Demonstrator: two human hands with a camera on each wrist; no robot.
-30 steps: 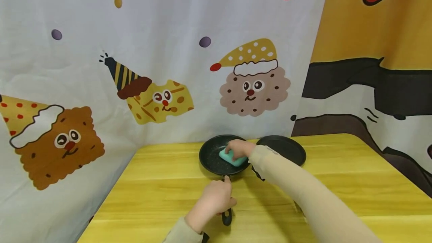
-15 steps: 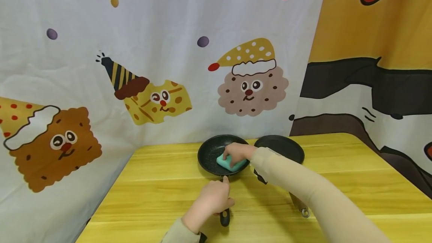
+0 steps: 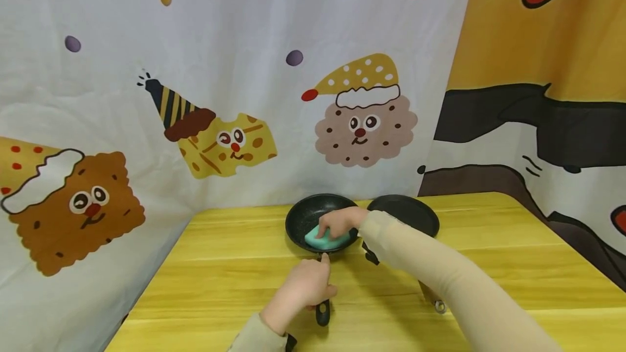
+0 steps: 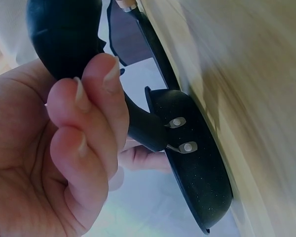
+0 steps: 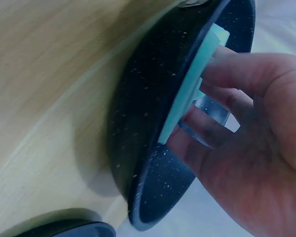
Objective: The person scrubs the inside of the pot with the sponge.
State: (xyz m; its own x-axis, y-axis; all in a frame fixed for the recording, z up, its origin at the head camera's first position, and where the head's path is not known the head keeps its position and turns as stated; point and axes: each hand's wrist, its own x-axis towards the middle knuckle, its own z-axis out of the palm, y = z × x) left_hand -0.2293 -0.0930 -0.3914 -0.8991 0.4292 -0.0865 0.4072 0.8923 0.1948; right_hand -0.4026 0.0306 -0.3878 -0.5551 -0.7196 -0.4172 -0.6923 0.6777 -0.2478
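Observation:
A black speckled frying pan [image 3: 300, 220] stands on the wooden table, its handle [image 3: 323, 314] pointing toward me. My left hand [image 3: 305, 284] grips that handle, with the index finger laid along it toward the pan. The left wrist view shows the fingers curled around the black handle [image 4: 64, 34]. Inside the pan, my right hand [image 3: 339, 221] holds a mint-green sponge [image 3: 318, 240] against the near part of the inner surface. In the right wrist view, the thumb and fingers grasp the sponge [image 5: 190, 89] just within the rim.
To the right, a flat black pan [image 3: 408, 213] lies on the table [image 3: 235, 265], partly covered by my right sleeve. Its handle end with a metal ring [image 3: 440, 306] shows below the forearm. A cartoon-printed curtain [image 3: 254, 26] hangs behind the table.
My right hand has moved the sponge left and toward me inside the pan. The left hand keeps its grip on the handle. The head view has shifted slightly.

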